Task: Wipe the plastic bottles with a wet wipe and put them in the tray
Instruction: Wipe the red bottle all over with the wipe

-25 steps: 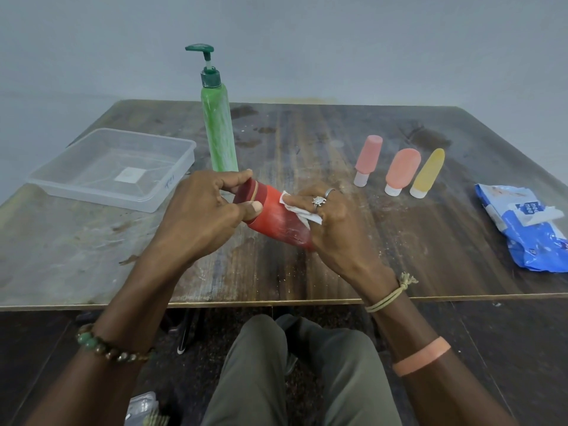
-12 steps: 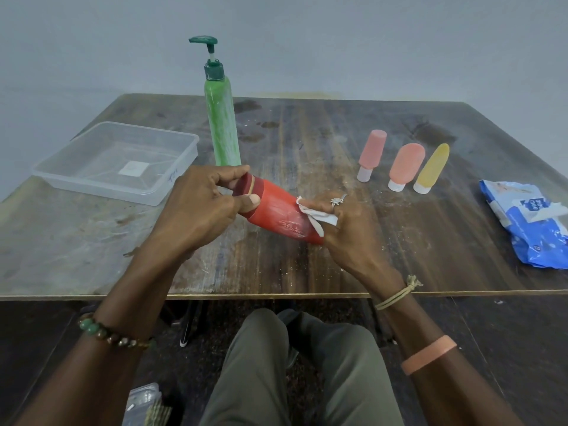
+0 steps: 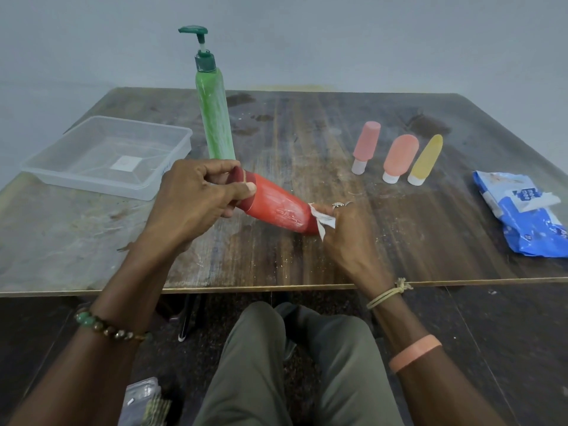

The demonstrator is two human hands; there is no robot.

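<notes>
Slid to bottle (image 3: 276, 207) end, wipe (image 3: 320, 219) half hidden, perhaps pinched

A plain, pale grey-blue wall (image 3: 338, 41) filled the background, bare and evenly lit by soft light that cast no hard shadows. In front of it stood a dark wooden tabletop (image 3: 307, 142), its grain running away from the viewer. The surface was worn and scratched, with pale scuffed patches toward the near left and darker stains near the far edge. A thin, light-coloured strip ran along its near edge. Below, the floor (image 3: 507, 339) was dark and speckled, with faint straight lines crossing it on the right.
</notes>
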